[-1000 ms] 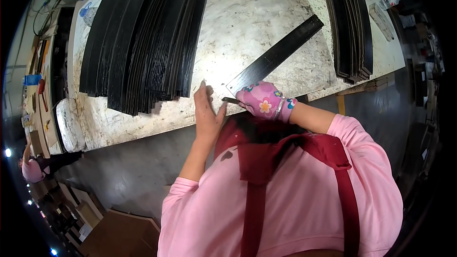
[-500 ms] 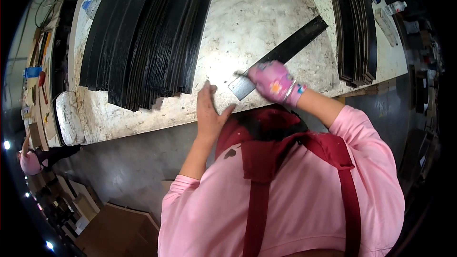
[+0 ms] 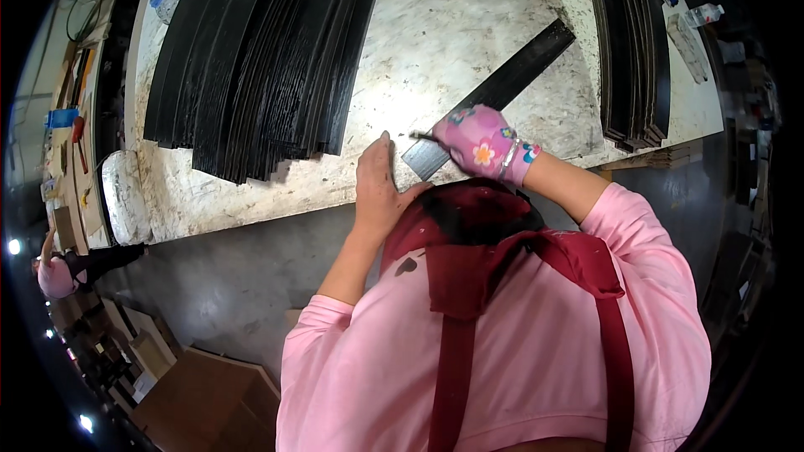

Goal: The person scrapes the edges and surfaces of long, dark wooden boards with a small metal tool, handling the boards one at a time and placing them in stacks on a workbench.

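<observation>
Our gloved right hand (image 3: 480,141), gripping a thin tool (image 3: 421,136), slid back down the black strip (image 3: 494,96); bare left hand (image 3: 378,184) stays flat on the worktop (image 3: 435,42).

1. Lighting's pretty bright up top: the pale surface (image 3: 435,50) is nearly blown out in the middle, looks like overhead light.
2. The fanned stack of black strips (image 3: 260,50) picks up a streaky sheen along the grain.
3. Short soft shadows sit under the strip ends and the hands.
4. Floor under the surface is much dimmer, grey and murky.
5. Heavy fisheye: straight edges bow, corners go fully black.
6. Centre is fairly sharp; the rim smears, with small lamp flares lower left.
</observation>
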Tool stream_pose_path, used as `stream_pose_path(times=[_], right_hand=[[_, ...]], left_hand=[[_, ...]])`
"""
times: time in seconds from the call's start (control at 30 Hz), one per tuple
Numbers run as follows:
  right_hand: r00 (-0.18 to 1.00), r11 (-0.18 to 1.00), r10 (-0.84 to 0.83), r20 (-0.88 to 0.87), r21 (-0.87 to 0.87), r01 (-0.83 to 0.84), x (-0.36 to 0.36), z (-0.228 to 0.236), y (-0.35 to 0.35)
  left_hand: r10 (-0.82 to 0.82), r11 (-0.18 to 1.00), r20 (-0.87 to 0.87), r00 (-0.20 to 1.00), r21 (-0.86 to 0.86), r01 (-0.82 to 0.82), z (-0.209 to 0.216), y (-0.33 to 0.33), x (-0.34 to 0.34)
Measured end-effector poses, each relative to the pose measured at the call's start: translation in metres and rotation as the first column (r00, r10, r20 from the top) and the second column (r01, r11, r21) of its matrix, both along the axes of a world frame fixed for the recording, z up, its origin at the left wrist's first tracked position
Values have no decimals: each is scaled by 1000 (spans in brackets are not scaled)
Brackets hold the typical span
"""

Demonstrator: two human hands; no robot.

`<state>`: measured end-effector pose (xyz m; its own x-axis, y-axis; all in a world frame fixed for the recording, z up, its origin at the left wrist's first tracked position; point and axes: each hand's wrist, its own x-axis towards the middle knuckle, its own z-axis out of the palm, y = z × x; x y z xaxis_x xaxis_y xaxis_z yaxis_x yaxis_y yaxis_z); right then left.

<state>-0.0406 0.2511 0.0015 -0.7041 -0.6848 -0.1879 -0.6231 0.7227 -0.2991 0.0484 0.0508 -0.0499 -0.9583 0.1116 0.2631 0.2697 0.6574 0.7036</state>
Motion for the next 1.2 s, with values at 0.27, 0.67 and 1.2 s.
stream_pose_path(times=[0.27,0.67,1.2], right_hand=[[988,989,145,62,-34,-143,10,6,-8],[975,982,-178,132,-37,184,4,11,32],[961,963,-265,74,71,260,6,17,37]], left_hand=[[-10,996,-90,996,-87,2,-3,0,-1],[1,997,-71,998,-78,-7,-3,0,1],[16,992,-40,999,-123,-21,-3,3,0]])
